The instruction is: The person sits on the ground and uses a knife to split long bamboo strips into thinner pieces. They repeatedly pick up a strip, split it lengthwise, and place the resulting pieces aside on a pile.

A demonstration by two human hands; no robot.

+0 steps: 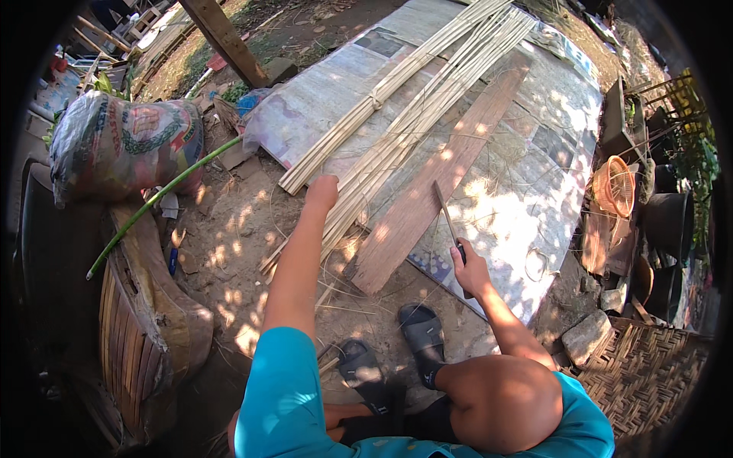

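Note:
My right hand (472, 269) is wrapped round the dark handle of a knife (446, 211), whose blade points away over a long brown wooden plank (427, 198). My left hand (323, 192) is closed in a fist beside the long pale bamboo strips; its fingers face away, and what they hold, if anything, is hidden. Next to it lies a tied bundle of bamboo strips (336, 141). To its right a looser bundle of strips (405, 137) runs alongside the plank, its near ends passing behind my left forearm.
A printed sheet (496, 221) lies under the strips and plank. On the left a stuffed sack (126, 145) rests near a curved wooden piece (179, 320), with a green stalk (164, 191) leaning across. An orange basket (613, 187) and a woven mat (649, 374) are on the right.

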